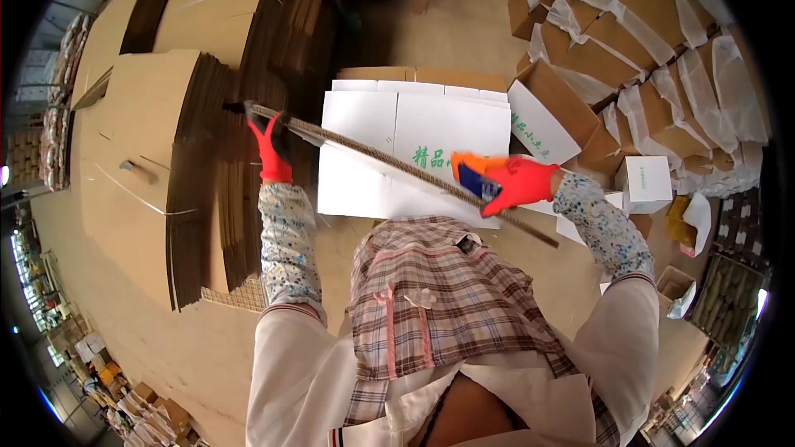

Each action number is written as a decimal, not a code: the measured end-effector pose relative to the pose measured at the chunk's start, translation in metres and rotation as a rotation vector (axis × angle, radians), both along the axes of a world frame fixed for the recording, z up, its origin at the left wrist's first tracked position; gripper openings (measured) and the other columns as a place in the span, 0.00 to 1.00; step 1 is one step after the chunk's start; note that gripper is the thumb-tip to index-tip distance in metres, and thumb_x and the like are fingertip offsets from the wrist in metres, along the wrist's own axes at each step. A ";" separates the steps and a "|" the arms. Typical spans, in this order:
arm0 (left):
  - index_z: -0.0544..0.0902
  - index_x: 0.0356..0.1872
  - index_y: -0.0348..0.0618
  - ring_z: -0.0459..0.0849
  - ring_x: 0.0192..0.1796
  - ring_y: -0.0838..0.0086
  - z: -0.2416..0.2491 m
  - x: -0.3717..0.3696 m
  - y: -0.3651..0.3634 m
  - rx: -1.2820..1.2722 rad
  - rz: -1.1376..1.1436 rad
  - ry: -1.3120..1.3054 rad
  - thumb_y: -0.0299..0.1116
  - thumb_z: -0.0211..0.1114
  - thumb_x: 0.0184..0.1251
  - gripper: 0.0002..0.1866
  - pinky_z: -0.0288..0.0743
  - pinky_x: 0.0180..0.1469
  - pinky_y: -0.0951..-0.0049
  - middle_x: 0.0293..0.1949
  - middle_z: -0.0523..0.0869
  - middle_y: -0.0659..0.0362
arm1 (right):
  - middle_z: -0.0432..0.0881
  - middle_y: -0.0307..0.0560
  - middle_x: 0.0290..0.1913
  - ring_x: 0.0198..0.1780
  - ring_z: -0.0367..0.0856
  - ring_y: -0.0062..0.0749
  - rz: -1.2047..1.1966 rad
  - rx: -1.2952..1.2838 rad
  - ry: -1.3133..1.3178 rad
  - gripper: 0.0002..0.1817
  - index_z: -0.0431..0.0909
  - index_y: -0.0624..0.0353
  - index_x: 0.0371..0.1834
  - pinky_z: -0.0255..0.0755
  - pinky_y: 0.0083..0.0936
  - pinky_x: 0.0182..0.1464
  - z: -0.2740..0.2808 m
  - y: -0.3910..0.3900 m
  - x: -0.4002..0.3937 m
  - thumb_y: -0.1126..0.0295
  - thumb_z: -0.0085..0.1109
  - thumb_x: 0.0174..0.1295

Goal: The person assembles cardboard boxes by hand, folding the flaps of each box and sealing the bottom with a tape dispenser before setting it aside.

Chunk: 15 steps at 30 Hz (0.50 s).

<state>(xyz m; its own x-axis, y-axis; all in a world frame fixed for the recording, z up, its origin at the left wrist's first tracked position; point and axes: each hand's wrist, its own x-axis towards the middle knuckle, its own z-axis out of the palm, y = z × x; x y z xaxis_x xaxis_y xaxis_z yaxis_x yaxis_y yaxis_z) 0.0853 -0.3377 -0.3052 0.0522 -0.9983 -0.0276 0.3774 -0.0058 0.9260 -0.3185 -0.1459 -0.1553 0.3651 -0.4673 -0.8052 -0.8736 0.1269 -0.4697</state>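
Note:
My left hand [271, 149], in a red glove, is closed on the upper left end of a folded flat carton [373, 153]. The carton shows edge-on as a long brown strip slanting down to the right, past my right hand. In a red glove too, my right hand [523, 184] is closed around an orange and dark blue object [478, 178], whose kind I cannot tell. This hand overlaps the carton's edge. Beneath both lies a white carton top [356, 170] with green printed characters, partly covered by the strip and the right hand.
Tall stacks of flattened brown cartons [137, 174] stand at the left, near my left hand. On the right are open brown boxes with plastic liners [613, 41], beside a tilted white flap [538, 124]. A small white box [646, 182] sits nearer on the right.

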 end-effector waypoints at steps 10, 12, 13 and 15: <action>0.53 0.71 0.45 0.69 0.57 0.71 -0.012 0.057 0.078 0.062 -0.014 -0.163 0.24 0.59 0.62 0.36 0.65 0.59 0.73 0.60 0.67 0.57 | 0.78 0.56 0.39 0.41 0.75 0.47 -0.279 -1.118 0.154 0.21 0.76 0.62 0.38 0.68 0.38 0.45 -0.042 0.072 0.003 0.57 0.67 0.49; 0.55 0.70 0.42 0.62 0.65 0.68 0.068 0.026 0.104 0.060 0.024 -0.121 0.25 0.60 0.62 0.36 0.59 0.65 0.73 0.67 0.61 0.54 | 0.74 0.59 0.48 0.43 0.74 0.49 -0.368 -1.322 0.153 0.20 0.76 0.61 0.39 0.68 0.38 0.46 -0.023 0.043 -0.005 0.59 0.67 0.49; 0.54 0.71 0.43 0.62 0.66 0.69 0.087 0.025 0.120 0.146 -0.032 -0.239 0.27 0.60 0.62 0.36 0.58 0.65 0.73 0.66 0.62 0.53 | 0.75 0.57 0.49 0.46 0.74 0.50 -0.308 -1.448 0.246 0.20 0.77 0.61 0.41 0.67 0.40 0.48 -0.035 0.031 -0.016 0.59 0.68 0.50; 0.57 0.69 0.42 0.64 0.64 0.70 0.103 0.024 0.146 0.191 -0.266 -0.546 0.31 0.61 0.64 0.33 0.58 0.65 0.74 0.62 0.66 0.53 | 0.77 0.50 0.45 0.46 0.74 0.41 -0.523 -1.101 0.083 0.27 0.74 0.62 0.52 0.67 0.35 0.49 -0.013 -0.011 -0.006 0.57 0.65 0.54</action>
<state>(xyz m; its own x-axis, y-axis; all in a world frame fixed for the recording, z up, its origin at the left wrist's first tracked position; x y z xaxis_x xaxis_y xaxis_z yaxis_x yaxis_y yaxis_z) 0.1089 -0.1918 -0.2018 -0.1403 -0.9590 -0.2463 -0.1863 -0.2188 0.9578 -0.3248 -0.1568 -0.1682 -0.1052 -0.9892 0.1020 -0.8690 0.0416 -0.4931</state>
